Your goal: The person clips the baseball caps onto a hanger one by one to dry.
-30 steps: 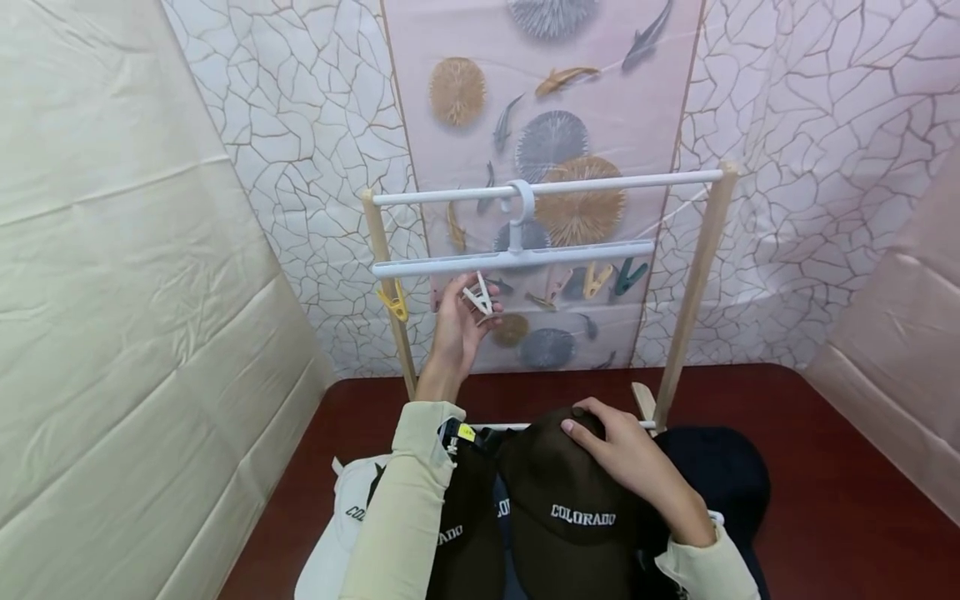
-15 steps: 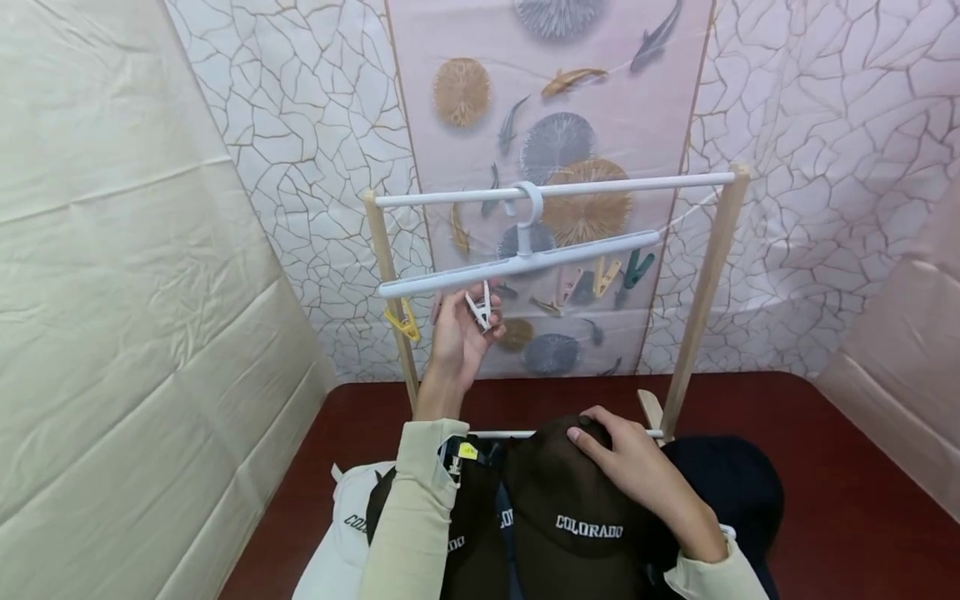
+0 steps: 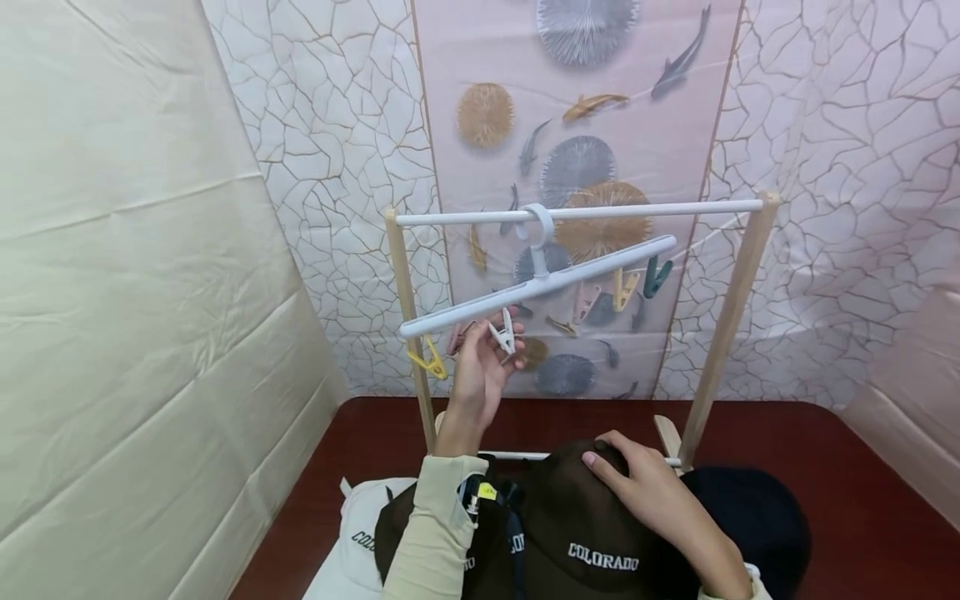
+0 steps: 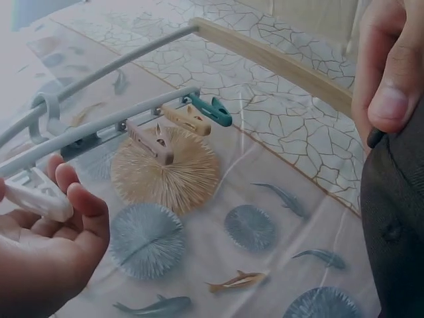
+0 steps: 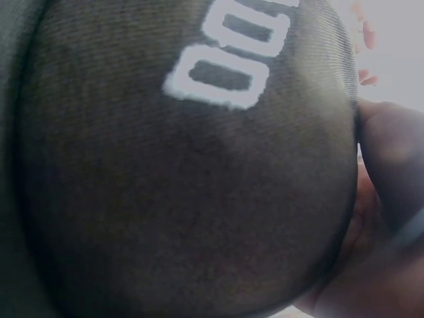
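Observation:
A white clip hanger hangs by its hook from the rack's top bar, its left end tilted down. My left hand is below its left half, fingers curled about a white clip, also seen in the left wrist view as a white clip. A yellow clip and a partly hidden pink clip hang to its left. Pink, cream and green clips hang on the right half. My right hand grips the crown of a dark brown cap lettered COLORADO, which fills the right wrist view.
A wooden rack with white bars stands on the dark red table. A white cap, another brown cap and a dark navy cap lie around the held cap. Patterned cloth hangs behind.
The hanger's left end has gone down and its right end up, with my left hand lowering along with the white clip. My right hand stays on the brown cap. The head view has shifted slightly.

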A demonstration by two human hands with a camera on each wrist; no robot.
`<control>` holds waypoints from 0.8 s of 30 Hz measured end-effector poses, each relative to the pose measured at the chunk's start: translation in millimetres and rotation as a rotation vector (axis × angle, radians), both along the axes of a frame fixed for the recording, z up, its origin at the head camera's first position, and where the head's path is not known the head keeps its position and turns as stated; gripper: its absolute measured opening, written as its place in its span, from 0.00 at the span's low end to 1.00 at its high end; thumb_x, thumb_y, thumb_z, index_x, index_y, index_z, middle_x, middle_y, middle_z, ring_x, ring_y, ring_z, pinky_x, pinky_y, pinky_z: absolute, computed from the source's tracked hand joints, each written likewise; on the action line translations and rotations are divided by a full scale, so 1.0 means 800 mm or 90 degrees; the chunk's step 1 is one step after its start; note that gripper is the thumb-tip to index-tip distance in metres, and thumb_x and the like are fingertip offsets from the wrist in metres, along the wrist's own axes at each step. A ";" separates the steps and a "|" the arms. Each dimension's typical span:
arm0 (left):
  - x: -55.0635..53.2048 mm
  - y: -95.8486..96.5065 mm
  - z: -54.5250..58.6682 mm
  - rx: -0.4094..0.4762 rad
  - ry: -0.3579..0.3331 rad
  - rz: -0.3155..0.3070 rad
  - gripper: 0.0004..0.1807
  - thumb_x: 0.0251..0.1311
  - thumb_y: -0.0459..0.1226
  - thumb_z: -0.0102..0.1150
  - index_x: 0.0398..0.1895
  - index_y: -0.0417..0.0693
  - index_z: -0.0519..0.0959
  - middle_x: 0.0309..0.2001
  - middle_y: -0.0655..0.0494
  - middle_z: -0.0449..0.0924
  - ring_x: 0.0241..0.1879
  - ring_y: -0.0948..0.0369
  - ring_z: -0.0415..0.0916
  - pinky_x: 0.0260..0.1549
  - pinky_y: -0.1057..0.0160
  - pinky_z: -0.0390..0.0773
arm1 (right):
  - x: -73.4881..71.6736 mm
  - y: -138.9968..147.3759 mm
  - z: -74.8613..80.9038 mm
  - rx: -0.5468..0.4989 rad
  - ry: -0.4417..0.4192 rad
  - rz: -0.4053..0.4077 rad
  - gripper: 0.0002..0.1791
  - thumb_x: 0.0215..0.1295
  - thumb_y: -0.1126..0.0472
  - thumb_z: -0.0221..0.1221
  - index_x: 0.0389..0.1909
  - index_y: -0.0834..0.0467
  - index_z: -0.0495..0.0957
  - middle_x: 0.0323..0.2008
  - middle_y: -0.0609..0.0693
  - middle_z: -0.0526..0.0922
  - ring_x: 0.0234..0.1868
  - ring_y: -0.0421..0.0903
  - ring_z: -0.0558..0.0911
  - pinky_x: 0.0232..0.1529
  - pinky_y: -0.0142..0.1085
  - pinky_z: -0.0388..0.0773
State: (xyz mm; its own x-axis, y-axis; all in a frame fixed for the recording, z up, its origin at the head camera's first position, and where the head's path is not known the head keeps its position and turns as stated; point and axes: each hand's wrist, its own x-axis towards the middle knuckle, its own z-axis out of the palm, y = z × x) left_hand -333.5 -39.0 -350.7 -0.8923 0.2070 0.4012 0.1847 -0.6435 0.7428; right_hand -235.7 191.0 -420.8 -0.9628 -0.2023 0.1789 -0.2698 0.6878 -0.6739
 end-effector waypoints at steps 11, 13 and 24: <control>0.007 0.000 -0.015 0.028 0.046 -0.069 0.32 0.85 0.50 0.40 0.78 0.35 0.61 0.53 0.59 0.81 0.46 0.64 0.78 0.39 0.66 0.75 | 0.007 0.007 0.004 -0.028 0.007 0.008 0.20 0.77 0.42 0.59 0.54 0.53 0.81 0.47 0.46 0.87 0.45 0.40 0.85 0.41 0.38 0.79; 0.011 -0.001 -0.017 0.036 0.044 -0.083 0.35 0.84 0.51 0.42 0.80 0.35 0.57 0.54 0.59 0.81 0.47 0.65 0.79 0.39 0.67 0.76 | 0.007 0.007 0.005 -0.031 0.005 0.002 0.19 0.77 0.42 0.60 0.53 0.52 0.81 0.46 0.45 0.87 0.44 0.39 0.84 0.41 0.38 0.78; 0.033 -0.002 -0.021 0.056 0.033 -0.116 0.23 0.86 0.43 0.40 0.75 0.43 0.67 0.56 0.61 0.82 0.48 0.66 0.78 0.40 0.69 0.76 | 0.007 0.008 0.003 -0.042 -0.025 0.012 0.19 0.77 0.43 0.61 0.52 0.55 0.80 0.44 0.45 0.86 0.42 0.40 0.83 0.39 0.37 0.77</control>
State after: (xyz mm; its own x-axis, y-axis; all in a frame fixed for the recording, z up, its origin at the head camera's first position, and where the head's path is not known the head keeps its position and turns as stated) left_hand -307.0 -40.9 -367.8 -0.8211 0.3252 0.4691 0.0956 -0.7318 0.6748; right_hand -230.2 197.1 -418.2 -0.9655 -0.2099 0.1542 -0.2547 0.6367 -0.7278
